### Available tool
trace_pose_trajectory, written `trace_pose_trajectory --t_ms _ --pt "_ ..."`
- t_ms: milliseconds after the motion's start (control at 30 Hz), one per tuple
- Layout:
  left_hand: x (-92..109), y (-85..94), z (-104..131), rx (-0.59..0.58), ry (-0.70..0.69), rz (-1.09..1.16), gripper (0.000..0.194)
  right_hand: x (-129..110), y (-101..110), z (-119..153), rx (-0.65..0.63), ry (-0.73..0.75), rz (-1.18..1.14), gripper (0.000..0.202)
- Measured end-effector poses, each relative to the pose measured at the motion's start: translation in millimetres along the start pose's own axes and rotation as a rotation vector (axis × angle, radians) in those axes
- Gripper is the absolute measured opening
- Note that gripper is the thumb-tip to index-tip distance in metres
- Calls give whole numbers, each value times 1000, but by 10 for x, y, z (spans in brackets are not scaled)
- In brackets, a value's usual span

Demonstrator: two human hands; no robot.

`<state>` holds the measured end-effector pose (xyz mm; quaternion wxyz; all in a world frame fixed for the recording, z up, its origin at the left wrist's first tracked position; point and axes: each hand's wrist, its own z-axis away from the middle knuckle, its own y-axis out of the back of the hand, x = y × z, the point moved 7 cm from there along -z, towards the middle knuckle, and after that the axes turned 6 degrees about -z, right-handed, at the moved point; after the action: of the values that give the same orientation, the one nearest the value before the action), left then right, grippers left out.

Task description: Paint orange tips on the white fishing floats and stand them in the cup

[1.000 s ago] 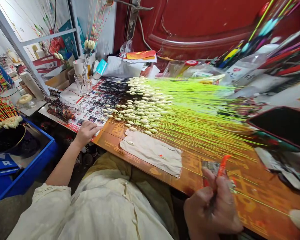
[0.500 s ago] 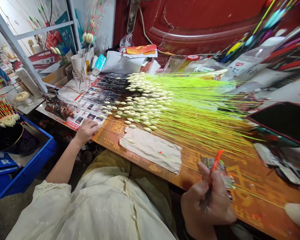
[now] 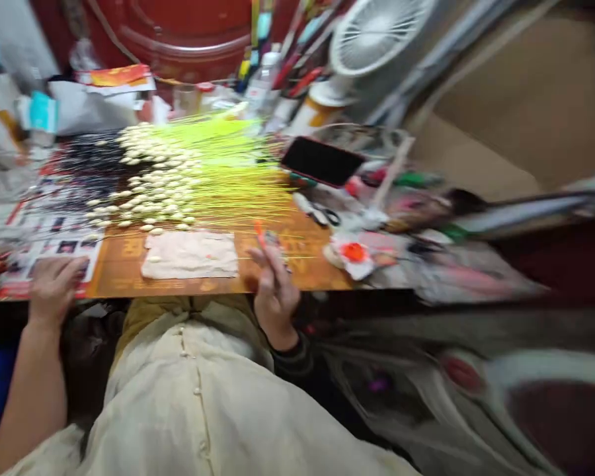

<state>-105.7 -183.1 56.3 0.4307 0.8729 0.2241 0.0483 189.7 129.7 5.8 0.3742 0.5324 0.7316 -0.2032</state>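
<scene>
My left hand (image 3: 53,285) is at the left part of the table's front edge, fingers closed on the thin dark stem of a fishing float (image 3: 154,260). The float's pale body lies on a crumpled pinkish cloth (image 3: 193,270), with its thin yellow-green tip stretching right past the cloth. Over the table edge to the right, my right hand (image 3: 276,297) is closed around a small brush (image 3: 258,231) with an orange tip, pointing up. Behind the cloth lie many more fishing floats (image 3: 166,188), with pale bodies, dark stems and yellow-green tips. Motion blur softens the view.
To the right are a white container of orange paint (image 3: 354,252), scissors (image 3: 327,215) and a black-screened phone (image 3: 322,160). A white fan (image 3: 379,33), a clear bottle (image 3: 264,79) and papers (image 3: 92,106) stand or lie at the back. A printed sheet (image 3: 44,231) covers the table's left side.
The view has swung to the right, bringing the fan, paint container and cardboard into sight. Both hands keep their holds, and the float stays on the cloth.
</scene>
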Motion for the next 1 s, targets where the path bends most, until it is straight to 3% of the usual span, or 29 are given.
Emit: trace_pose_trajectory --t_ms 100,200,300,433,567,700,833,1000 --pt "-20 -104 -58 -19 26 -16 62 114 -26 -98 -6 -101 -147 40" --pt "211 -136 -161 6 0 -33 70 151 -32 -118 0 -145 -259 40" --pt "623 -178 -373 13 -64 -41 73 143 -33 -106 -8 -147 -286 39" --pt "1336 -244 -719 97 -235 -6 70 126 -23 -115 -32 -140 -234 40" --pt "2037 -440 -990 81 -380 108 46 56 -19 -160 -75 -80 -204 40" --pt "2520 -612 -1209 104 -442 166 30 14 36 -223 -104 -62 -175 40" --pt "2736 -733 -1389 121 -454 166 26 16 315 -299 -60 -88 -141 39" --pt "2822 -827 -1463 181 -470 157 21 43 971 -365 94 -69 -8 33"
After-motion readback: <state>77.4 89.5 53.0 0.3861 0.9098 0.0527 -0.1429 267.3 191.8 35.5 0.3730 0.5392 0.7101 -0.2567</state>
